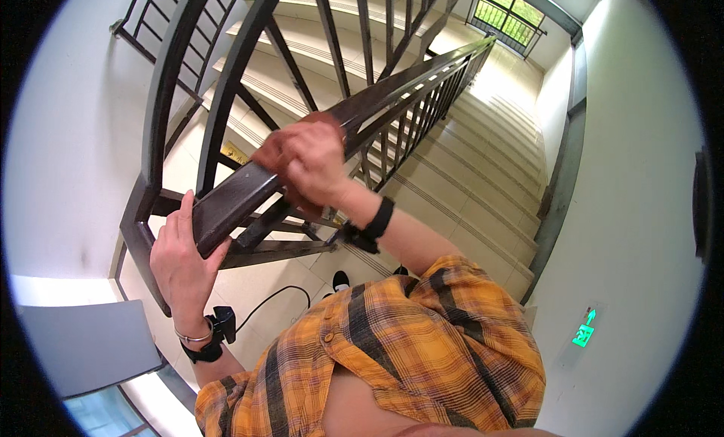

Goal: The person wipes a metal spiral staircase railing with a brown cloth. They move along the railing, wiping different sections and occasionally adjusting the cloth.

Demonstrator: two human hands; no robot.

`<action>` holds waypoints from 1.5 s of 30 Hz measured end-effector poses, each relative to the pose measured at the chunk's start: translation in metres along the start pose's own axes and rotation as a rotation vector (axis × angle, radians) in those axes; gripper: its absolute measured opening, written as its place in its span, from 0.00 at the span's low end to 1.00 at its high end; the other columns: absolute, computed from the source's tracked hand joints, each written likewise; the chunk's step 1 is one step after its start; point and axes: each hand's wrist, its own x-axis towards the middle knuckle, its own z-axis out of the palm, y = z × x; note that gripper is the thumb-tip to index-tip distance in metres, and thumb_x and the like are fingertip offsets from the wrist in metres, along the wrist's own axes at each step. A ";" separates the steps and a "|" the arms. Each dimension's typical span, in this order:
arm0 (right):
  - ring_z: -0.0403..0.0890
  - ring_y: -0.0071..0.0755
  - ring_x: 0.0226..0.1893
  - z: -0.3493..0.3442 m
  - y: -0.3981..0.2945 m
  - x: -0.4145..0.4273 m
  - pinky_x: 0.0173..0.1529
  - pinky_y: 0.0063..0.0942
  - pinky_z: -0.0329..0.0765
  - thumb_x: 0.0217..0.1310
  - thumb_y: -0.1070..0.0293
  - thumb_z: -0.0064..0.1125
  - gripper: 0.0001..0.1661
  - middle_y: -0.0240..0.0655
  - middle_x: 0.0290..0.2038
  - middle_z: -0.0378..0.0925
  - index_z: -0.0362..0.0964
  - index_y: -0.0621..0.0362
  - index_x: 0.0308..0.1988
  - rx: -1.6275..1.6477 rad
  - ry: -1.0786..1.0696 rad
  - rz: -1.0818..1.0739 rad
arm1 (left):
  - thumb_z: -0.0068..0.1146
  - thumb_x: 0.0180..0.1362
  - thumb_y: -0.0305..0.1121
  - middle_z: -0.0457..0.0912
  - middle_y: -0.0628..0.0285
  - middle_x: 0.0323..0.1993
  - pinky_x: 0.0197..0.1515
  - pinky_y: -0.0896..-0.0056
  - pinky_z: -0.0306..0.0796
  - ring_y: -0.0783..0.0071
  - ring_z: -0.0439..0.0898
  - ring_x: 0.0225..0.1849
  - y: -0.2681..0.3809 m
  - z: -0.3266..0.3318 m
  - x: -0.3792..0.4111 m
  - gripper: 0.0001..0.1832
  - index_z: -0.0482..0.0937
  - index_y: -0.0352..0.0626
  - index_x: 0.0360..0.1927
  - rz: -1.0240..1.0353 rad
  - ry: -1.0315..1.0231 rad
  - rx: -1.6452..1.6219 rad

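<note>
My right hand (314, 160) presses a reddish-brown cloth (271, 151) onto the dark handrail (240, 196) of a stair railing. The cloth wraps over the rail's top and hangs down its near side; the hand is slightly blurred. At the rail's lower end, my left hand (184, 247) rests around the end, thumb on one side and fingers on the other. Both wrists carry black straps with small devices. Beyond the cloth, the handrail runs away towards the upper right, above dark metal balusters (399, 137).
Tiled steps (475, 194) lie right of the railing, and another flight (294, 47) lies behind it. A curved dark railing post (158, 97) stands at left. A lit green exit sign (583, 335) is on the right wall. A black cable (277, 293) hangs near my left wrist.
</note>
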 end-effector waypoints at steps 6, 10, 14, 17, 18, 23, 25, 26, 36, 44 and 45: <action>0.81 0.47 0.46 -0.011 0.058 -0.014 0.53 0.45 0.75 0.49 0.71 0.58 0.13 0.38 0.42 0.82 0.79 0.54 0.39 -0.013 -0.027 -0.053 | 0.78 0.39 0.33 0.79 0.52 0.48 0.48 0.56 0.74 0.52 0.80 0.46 0.001 -0.001 0.000 0.43 0.72 0.44 0.64 0.023 0.029 -0.025; 0.77 0.46 0.53 -0.034 0.119 -0.035 0.59 0.46 0.69 0.56 0.68 0.57 0.16 0.41 0.50 0.79 0.78 0.56 0.45 -0.310 0.059 0.217 | 0.76 0.42 0.30 0.79 0.55 0.51 0.54 0.60 0.75 0.54 0.81 0.50 0.006 -0.002 0.002 0.42 0.72 0.48 0.65 -0.014 -0.004 -0.061; 0.73 0.53 0.58 -0.009 0.081 -0.042 0.60 0.49 0.67 0.52 0.72 0.55 0.17 0.43 0.52 0.78 0.76 0.59 0.45 -0.255 0.161 0.299 | 0.72 0.47 0.26 0.78 0.56 0.56 0.60 0.61 0.73 0.58 0.78 0.57 0.001 0.004 -0.001 0.38 0.72 0.47 0.65 -0.098 -0.012 -0.192; 0.70 0.47 0.62 0.010 0.033 -0.044 0.67 0.50 0.59 0.50 0.68 0.56 0.23 0.37 0.54 0.75 0.76 0.56 0.49 -0.128 0.116 0.303 | 0.69 0.51 0.26 0.77 0.55 0.60 0.64 0.60 0.69 0.56 0.75 0.61 0.004 0.013 0.001 0.35 0.72 0.43 0.65 0.091 0.144 -0.072; 0.69 0.46 0.63 0.017 0.020 -0.046 0.68 0.50 0.57 0.51 0.65 0.56 0.23 0.36 0.55 0.75 0.76 0.56 0.50 -0.129 0.121 0.309 | 0.67 0.54 0.27 0.75 0.54 0.62 0.66 0.58 0.65 0.54 0.73 0.63 0.014 0.021 0.007 0.31 0.72 0.39 0.63 0.156 0.153 -0.057; 0.68 0.41 0.63 0.023 0.033 -0.059 0.70 0.48 0.55 0.54 0.52 0.58 0.27 0.31 0.56 0.74 0.76 0.53 0.51 -0.089 0.075 0.186 | 0.63 0.60 0.40 0.78 0.54 0.59 0.61 0.57 0.69 0.53 0.77 0.59 0.073 0.078 0.050 0.29 0.71 0.41 0.64 0.096 0.080 0.035; 0.68 0.41 0.63 0.019 0.048 -0.057 0.70 0.48 0.55 0.54 0.49 0.59 0.29 0.31 0.56 0.73 0.76 0.53 0.51 -0.110 0.052 0.123 | 0.61 0.62 0.50 0.80 0.56 0.55 0.57 0.57 0.72 0.55 0.79 0.55 0.085 0.091 0.056 0.31 0.72 0.44 0.64 -0.012 0.023 0.317; 0.69 0.40 0.62 0.017 0.053 -0.059 0.69 0.45 0.57 0.53 0.49 0.61 0.28 0.32 0.56 0.74 0.76 0.53 0.50 -0.128 0.050 0.110 | 0.59 0.63 0.53 0.81 0.55 0.53 0.54 0.57 0.74 0.55 0.80 0.54 0.083 0.094 0.058 0.31 0.73 0.44 0.63 0.026 0.046 0.337; 0.74 0.39 0.58 -0.036 0.122 -0.041 0.66 0.40 0.66 0.53 0.58 0.61 0.27 0.35 0.55 0.76 0.74 0.53 0.54 -0.116 -0.154 -0.010 | 0.57 0.64 0.54 0.81 0.56 0.54 0.58 0.54 0.70 0.54 0.79 0.56 0.087 0.099 0.067 0.28 0.77 0.44 0.58 -0.136 0.150 0.110; 0.81 0.50 0.48 -0.049 0.225 -0.002 0.53 0.44 0.78 0.65 0.52 0.46 0.22 0.44 0.46 0.82 0.79 0.50 0.49 -0.094 -0.597 0.229 | 0.59 0.62 0.49 0.76 0.54 0.59 0.66 0.43 0.61 0.56 0.73 0.62 0.180 0.186 0.139 0.27 0.76 0.42 0.58 0.152 0.235 -0.009; 0.81 0.51 0.50 -0.052 0.254 -0.003 0.52 0.45 0.79 0.66 0.48 0.45 0.25 0.43 0.47 0.82 0.79 0.48 0.50 -0.096 -0.657 0.286 | 0.59 0.62 0.50 0.77 0.54 0.58 0.64 0.46 0.65 0.56 0.75 0.60 0.184 0.198 0.147 0.27 0.76 0.42 0.58 0.153 0.224 0.011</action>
